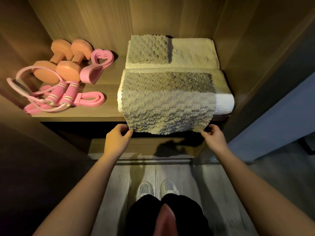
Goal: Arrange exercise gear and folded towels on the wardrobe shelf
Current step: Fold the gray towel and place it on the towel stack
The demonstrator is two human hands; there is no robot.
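A grey shaggy towel (167,103) lies spread over a folded white towel (224,104) on the right half of the wardrobe shelf (105,109), its near edge hanging over the shelf front. My left hand (117,138) pinches its near left corner; my right hand (214,137) pinches its near right corner. Behind lie a cream folded towel (194,54) and a small grey folded towel (149,49) on top of it. On the left are two orange dumbbells (63,63), a pink heart-shaped band (98,65), a pink skipping rope (58,94) and a pink flat band (92,99).
Wooden wardrobe walls close the shelf on the left (18,36), back and right (255,48). A lower shelf (141,149) sits below. My white shoes (156,188) stand on a grey plank floor.
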